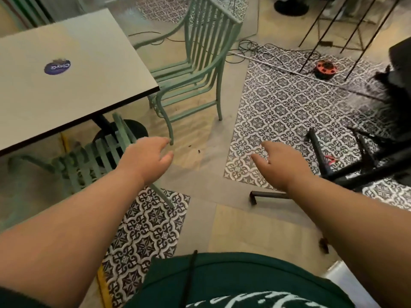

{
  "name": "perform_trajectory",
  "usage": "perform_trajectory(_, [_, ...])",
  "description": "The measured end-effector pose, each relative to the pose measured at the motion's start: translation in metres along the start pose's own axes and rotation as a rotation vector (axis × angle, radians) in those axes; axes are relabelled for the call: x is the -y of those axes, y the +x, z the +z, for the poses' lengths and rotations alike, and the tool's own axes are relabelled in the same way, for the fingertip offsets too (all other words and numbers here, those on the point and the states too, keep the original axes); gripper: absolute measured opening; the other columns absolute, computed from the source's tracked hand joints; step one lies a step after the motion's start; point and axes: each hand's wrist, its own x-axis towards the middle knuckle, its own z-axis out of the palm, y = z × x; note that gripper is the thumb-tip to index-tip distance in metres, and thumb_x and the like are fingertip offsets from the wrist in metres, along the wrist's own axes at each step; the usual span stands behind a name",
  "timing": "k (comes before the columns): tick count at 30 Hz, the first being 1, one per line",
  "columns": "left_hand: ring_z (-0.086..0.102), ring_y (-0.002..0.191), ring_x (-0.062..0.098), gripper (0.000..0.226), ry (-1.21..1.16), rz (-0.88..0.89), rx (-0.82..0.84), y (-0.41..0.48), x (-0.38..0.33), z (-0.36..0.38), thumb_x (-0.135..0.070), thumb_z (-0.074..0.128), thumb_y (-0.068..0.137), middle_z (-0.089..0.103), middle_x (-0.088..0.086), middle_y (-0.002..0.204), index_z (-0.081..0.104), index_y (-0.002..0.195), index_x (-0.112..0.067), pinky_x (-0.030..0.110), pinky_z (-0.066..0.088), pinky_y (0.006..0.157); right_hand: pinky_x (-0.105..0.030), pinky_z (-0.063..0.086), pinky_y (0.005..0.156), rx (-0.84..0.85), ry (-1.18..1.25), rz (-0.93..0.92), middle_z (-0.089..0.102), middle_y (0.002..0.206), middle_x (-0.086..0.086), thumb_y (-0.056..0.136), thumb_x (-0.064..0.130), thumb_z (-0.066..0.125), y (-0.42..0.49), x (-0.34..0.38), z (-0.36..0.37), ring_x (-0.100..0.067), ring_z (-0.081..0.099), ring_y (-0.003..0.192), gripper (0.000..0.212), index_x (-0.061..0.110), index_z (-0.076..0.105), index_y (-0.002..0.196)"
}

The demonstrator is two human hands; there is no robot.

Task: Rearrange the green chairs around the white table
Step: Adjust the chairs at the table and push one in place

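Our left hand [148,157] and right hand [281,164] hang open, empty, beside the table [73,70]; one chair [195,70] beyond its corner, another [95,161] tucked under, on patterned tile [289,101].

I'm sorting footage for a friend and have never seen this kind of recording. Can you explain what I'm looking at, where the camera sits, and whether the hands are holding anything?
There is no machine here: a person wears one wide-angle camera on the head, looking forward and down, so you see their own bare arms reaching out. The left hand and the right hand are both open and hold nothing; they hang over the floor.

At the upper left is a white rectangular table with a dark edge; a round blue sticker is on its top. A pale green metal armchair with a slatted back stands at the table's right side, its seat partly under the top. A second pale green slatted chair sits at the near edge, just left of the left hand.

The floor has patches of black-and-white patterned tile. Farther back lies an orange and black cable reel.
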Motion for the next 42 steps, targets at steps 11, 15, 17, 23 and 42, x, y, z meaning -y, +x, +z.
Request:
perform_trajectory(11, [0.06,0.117,0.032,0.049,-0.068,0.089,-0.052,0.193,0.01,-0.05,-0.048,0.046,0.094,0.068,0.006,0.127,0.059,0.135,-0.025,0.048,0.052,0.091,-0.05,0.048,0.101,-0.082,0.081,0.012,0.063,0.132,-0.013,0.099,0.051,0.042,0.159,0.015,-0.05,-0.033,0.057,0.122,0.056,0.011,0.053,0.136])
perform_trajectory(15, [0.058,0.122,0.031,0.058,-0.04,0.103,-0.067,0.263,0.011,-0.076,-0.053,0.043,0.092,0.065,0.004,0.135,0.054,0.143,-0.029,0.047,0.05,0.096,-0.047,0.046,0.103,-0.132,0.147,-0.006,0.063,0.134,-0.015,0.099,0.047,0.048,0.223,0.026,-0.074,-0.033,0.056,0.123,0.055,0.011,0.052,0.14])
perform_trajectory(17, [0.056,0.127,0.03,0.058,-0.037,0.126,-0.073,0.294,0.009,-0.087,-0.052,0.043,0.092,0.062,0.004,0.14,0.052,0.145,-0.028,0.047,0.049,0.1,-0.046,0.044,0.105,-0.151,0.157,-0.013,0.062,0.137,-0.014,0.099,0.047,0.049,0.25,0.026,-0.086,-0.032,0.055,0.126,0.058,0.012,0.05,0.144])
perform_trajectory(23, [0.051,0.133,0.027,0.054,-0.072,0.131,-0.109,0.396,-0.016,-0.103,-0.046,0.049,0.098,0.057,0.003,0.145,0.049,0.148,-0.026,0.05,0.044,0.106,-0.044,0.039,0.11,-0.19,0.134,-0.04,0.057,0.145,-0.01,0.1,0.05,0.048,0.344,-0.005,-0.126,-0.028,0.05,0.133,0.062,0.015,0.043,0.151])
perform_trajectory(42, [0.055,0.126,0.026,0.055,-0.214,-0.185,-0.191,0.695,-0.114,-0.103,-0.052,0.041,0.096,0.06,0.0,0.14,0.046,0.146,-0.031,0.05,0.047,0.1,-0.046,0.045,0.103,-0.035,0.0,-0.37,0.061,0.136,-0.009,0.099,0.051,0.045,0.725,-0.125,-0.241,-0.029,0.054,0.125,0.057,0.017,0.047,0.144])
